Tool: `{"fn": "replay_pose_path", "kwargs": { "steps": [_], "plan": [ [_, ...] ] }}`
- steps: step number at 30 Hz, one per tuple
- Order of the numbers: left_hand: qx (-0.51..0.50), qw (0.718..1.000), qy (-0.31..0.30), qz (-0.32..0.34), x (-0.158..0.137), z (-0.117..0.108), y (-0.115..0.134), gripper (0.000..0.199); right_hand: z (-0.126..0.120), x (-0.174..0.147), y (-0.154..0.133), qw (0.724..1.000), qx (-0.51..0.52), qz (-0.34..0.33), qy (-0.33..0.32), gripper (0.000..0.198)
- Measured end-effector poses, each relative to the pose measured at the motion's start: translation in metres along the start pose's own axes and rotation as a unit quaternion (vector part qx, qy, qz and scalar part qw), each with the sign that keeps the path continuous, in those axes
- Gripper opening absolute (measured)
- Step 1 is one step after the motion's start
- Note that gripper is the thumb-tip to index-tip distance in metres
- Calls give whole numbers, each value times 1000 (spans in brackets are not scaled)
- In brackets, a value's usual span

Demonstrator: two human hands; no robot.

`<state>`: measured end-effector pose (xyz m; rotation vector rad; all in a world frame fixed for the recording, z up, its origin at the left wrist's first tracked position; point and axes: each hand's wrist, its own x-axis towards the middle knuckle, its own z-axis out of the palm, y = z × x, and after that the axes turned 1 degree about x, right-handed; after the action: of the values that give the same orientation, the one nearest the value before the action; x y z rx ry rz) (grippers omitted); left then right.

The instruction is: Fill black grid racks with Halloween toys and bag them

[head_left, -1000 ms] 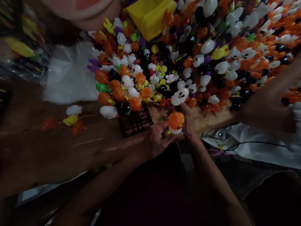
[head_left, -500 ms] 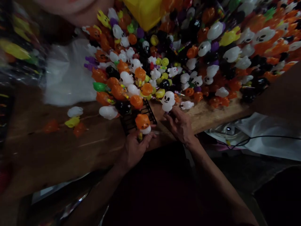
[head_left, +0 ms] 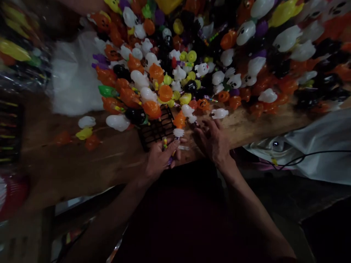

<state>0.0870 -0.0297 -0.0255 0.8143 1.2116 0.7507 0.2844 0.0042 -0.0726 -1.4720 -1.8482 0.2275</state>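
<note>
Head view: left hand grasps bead-filled tube at its thumb side — judged light, stiff, slick; grip mid-shaft. Right hand half-curled beside white figure — hold cannot be told.

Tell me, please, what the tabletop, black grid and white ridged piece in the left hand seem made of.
White ridged piece: plastic or rubber, by its regular ridges; finish unclear.
Black grid: probably rigid plastic, matte, with even bars; coated metal is possible.
Tabletop: apparently wood, dull, with brown, grain-like streaks.
</note>
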Motion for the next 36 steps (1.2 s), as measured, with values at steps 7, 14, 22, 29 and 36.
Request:
{"fn": "replay_pose_path", "kwargs": {
  "steps": [7, 14, 22, 29, 36],
  "plan": [
    [-33, 997, -57, -45, -2, 1, 8, 64, -22, -13, -22, 989, 21, -149, -8, 37],
    [144, 987, -8, 76, 0, 6, -5, 40, -13, -13, -14, 997, -67, -35, -18, 33],
    [448, 860, 147, 194, -10, 2, -15, 27, -1, 11, 9, 998, -49, -12, 27, 18],
    [653, 729, 130, 158, 29, 42, 9, 55, -45, 35, -9, 992, 107, -14, 58, 17],
    [653, 707, 108, 248, 23, 39, 7, 53, -32, 34, -20, 958, 272, 78, 45, 14]
  ]
}}
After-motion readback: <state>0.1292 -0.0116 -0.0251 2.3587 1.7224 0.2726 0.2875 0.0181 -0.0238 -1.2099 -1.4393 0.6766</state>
